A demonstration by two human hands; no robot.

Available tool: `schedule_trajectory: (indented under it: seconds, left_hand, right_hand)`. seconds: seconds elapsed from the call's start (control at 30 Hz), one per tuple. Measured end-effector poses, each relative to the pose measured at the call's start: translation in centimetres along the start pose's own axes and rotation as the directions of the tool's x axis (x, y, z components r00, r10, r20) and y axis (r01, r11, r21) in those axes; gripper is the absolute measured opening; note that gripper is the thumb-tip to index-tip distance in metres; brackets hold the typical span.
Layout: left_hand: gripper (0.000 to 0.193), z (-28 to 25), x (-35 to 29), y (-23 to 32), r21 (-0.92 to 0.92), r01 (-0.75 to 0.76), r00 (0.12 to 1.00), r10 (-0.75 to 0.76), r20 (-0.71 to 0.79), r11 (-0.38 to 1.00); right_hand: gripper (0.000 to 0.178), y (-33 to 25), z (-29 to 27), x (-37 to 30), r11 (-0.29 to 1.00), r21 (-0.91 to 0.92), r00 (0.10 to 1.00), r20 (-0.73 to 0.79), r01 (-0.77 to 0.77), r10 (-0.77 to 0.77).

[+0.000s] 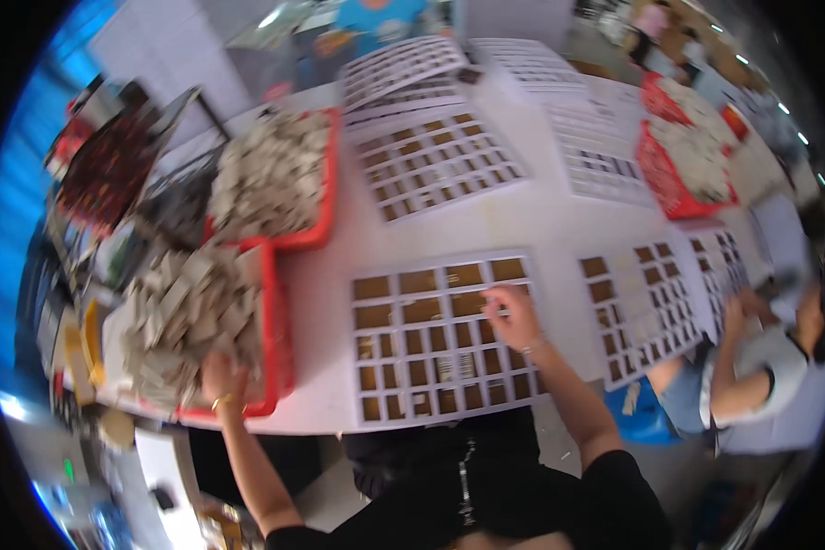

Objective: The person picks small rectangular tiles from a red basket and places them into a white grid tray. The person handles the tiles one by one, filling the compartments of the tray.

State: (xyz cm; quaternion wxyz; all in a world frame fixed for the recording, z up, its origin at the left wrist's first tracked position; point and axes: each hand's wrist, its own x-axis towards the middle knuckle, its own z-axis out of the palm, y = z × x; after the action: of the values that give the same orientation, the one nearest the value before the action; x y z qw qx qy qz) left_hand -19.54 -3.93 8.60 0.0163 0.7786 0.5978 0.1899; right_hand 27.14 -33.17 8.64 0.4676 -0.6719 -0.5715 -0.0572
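My left hand (222, 378) is at the near edge of a pile of pale, flat, card-like pieces (179, 312) heaped in a red basket (269, 321). Its fingers are blurred against the pieces, so their grip does not show. My right hand (515, 319) hovers over the upper right part of a white gridded tray (399, 284), fingers curled together; whatever they hold, if anything, is too small to make out. Brown shows at the bottom of the tray's compartments, and a few near the front contain small pale pieces.
Behind the near basket stands a second red basket (325, 197) of similar pieces. More gridded trays lie at the far middle (431, 165) and right (646, 307). Red bags (660, 174) of pale pieces sit far right. A co-worker (752, 367) sits at the right; another person (380, 20) is across the table.
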Motion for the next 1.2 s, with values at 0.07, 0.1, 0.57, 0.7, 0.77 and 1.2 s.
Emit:
schedule_trajectory:
  seconds: [0.07,0.1,0.57,0.7,0.77,1.2]
  left_hand:
    - [0.034,0.9,0.0,-0.3,-0.052,-0.032,0.999,0.031,-0.026,0.998]
    - [0.033,1.1,-0.2,-1.1,-0.038,-0.057,0.996,0.054,-0.072,0.998]
    - [0.030,-3.5,-6.1,12.9,-0.334,-0.449,0.803,0.209,-0.559,0.829]
    - [0.038,-1.3,-10.6,20.1,-0.621,-0.564,0.807,0.522,-0.276,0.544]
    - [0.039,0.0,-11.4,22.3,-0.757,-0.484,0.815,0.542,-0.207,0.440]
    - [0.043,7.9,-9.1,24.2,-0.970,0.027,0.756,0.630,0.177,0.240]
  right_hand:
    - [0.023,0.2,-0.1,-0.4,1.000,0.005,1.000,0.000,-0.012,0.012]
    - [0.023,0.0,0.4,-0.4,0.998,0.043,0.999,0.013,-0.041,0.040]
    - [0.047,-6.8,4.3,0.0,0.829,0.462,0.925,0.346,-0.314,0.157]
    - [0.066,-10.3,6.5,0.2,0.431,0.760,0.834,0.551,-0.486,-0.033]
    - [0.061,-9.8,7.4,-0.9,0.345,0.779,0.825,0.565,-0.523,-0.026]
    - [0.049,-4.4,2.5,-3.1,0.430,0.611,0.747,0.536,-0.664,0.393]
